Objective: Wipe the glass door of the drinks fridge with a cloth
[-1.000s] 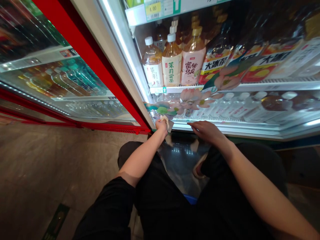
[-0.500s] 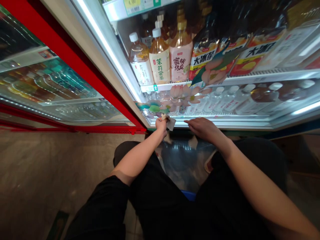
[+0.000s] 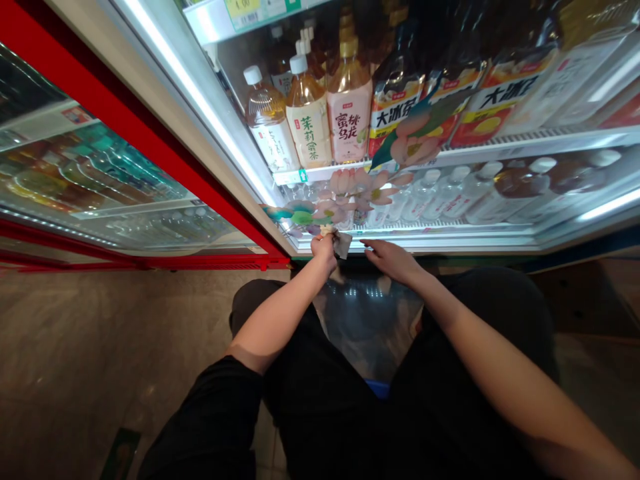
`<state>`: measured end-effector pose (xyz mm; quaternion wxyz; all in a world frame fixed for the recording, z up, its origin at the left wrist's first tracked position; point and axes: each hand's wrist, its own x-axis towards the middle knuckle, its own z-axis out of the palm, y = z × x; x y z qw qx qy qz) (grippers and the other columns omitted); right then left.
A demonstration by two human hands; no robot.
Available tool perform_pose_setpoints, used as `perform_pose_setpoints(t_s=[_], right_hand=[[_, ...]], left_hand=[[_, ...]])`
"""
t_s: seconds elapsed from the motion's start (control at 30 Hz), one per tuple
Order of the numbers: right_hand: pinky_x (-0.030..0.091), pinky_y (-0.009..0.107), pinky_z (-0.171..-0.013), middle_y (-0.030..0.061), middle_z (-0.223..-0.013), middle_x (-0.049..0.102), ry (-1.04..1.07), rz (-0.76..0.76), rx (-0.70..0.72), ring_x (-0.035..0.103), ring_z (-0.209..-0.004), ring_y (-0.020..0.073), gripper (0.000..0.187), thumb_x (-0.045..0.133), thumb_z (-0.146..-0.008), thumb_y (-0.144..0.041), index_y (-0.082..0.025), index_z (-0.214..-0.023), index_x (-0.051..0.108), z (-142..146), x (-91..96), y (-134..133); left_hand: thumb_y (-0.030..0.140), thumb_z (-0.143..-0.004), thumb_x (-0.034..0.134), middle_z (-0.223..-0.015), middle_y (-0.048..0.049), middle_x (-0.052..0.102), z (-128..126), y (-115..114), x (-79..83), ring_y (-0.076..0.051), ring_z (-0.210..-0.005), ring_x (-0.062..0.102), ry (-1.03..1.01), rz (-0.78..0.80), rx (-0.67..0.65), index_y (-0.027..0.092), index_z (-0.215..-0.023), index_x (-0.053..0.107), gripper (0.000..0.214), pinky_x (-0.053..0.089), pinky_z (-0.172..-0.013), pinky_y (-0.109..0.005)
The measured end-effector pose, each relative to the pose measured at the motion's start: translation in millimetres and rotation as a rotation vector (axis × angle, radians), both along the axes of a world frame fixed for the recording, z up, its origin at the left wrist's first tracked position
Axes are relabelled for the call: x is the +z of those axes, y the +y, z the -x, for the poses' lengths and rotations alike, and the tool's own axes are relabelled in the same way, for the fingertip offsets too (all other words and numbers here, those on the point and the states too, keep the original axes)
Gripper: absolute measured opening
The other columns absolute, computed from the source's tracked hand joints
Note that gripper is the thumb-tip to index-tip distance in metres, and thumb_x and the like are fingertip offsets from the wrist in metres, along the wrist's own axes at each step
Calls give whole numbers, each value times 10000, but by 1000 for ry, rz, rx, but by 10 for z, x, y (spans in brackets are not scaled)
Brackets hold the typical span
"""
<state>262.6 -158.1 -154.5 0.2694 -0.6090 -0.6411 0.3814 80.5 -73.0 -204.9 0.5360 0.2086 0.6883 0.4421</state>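
Observation:
I crouch before a glass-doored drinks fridge (image 3: 450,240). My left hand (image 3: 324,248) is closed round a crumpled pale cloth (image 3: 340,241) pressed against the bottom edge of the fridge door, just under a flower sticker (image 3: 345,200) on the glass. My right hand (image 3: 389,259) rests on the same lower door edge a little to the right, fingers curled and close together, nothing visible in them.
Behind the glass stand tea bottles (image 3: 310,127) on a shelf and lying bottles below. A red-framed fridge (image 3: 125,120) adjoins on the left. My black-trousered knees (image 3: 310,400) fill the foreground over a shiny floor (image 3: 75,360).
My right hand has slid left along the door's lower edge toward my left hand. The left hand and cloth stay at the same spot; the view has shifted slightly.

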Motion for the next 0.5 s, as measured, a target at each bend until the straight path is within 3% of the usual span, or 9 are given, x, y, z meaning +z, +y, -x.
perform_pose_setpoints(t_s=[0.07, 0.13, 0.27, 0.37, 0.5], right_hand=[[562, 503, -1136, 134, -1376, 796, 120, 74, -54, 736, -1313, 329, 380, 645, -1017, -335, -238, -1365, 763, 181, -108, 29], [640, 477, -1001, 123, -1284, 829, 254, 133, -107, 801, -1154, 301, 405, 613, -1045, -417, -232, -1383, 737, 372, -189, 78], [680, 422, -892, 104, -1139, 856, 603, 208, -251, 827, -1001, 266, 346, 625, -1038, -497, -222, -1184, 778, 683, -249, 192], [688, 393, -892, 85, -979, 853, 837, 229, -402, 820, -934, 246, 270, 763, -956, -487, -218, -967, 768, 837, -269, 270], [698, 318, -823, 27, -740, 783, 1050, 259, -637, 787, -793, 196, 260, 922, -833, -347, -207, -804, 704, 980, -354, 393]], left_hand=[[423, -1051, 730, -1369, -108, 700, 21, -51, 26, -253, -1149, 729, 28, -33, -33, 185, -1385, 665, 416, 653, -967, -472], [401, -1047, 738, -1278, -90, 727, 57, -98, 63, -222, -1058, 741, 67, -77, -74, 173, -1329, 682, 368, 660, -908, -428], [201, -904, 848, -1001, -49, 775, 164, -209, 181, -194, -890, 746, 168, -216, -189, 161, -1119, 762, 236, 631, -865, -356], [38, -807, 815, -1067, -67, 819, 240, -329, 305, -247, -1061, 770, 264, -339, -317, 196, -1017, 830, 264, 599, -1024, -379], [-61, -816, 671, -1310, -59, 816, 331, -495, 474, -235, -1329, 708, 396, -437, -516, 226, -1064, 872, 429, 490, -1225, -358]])
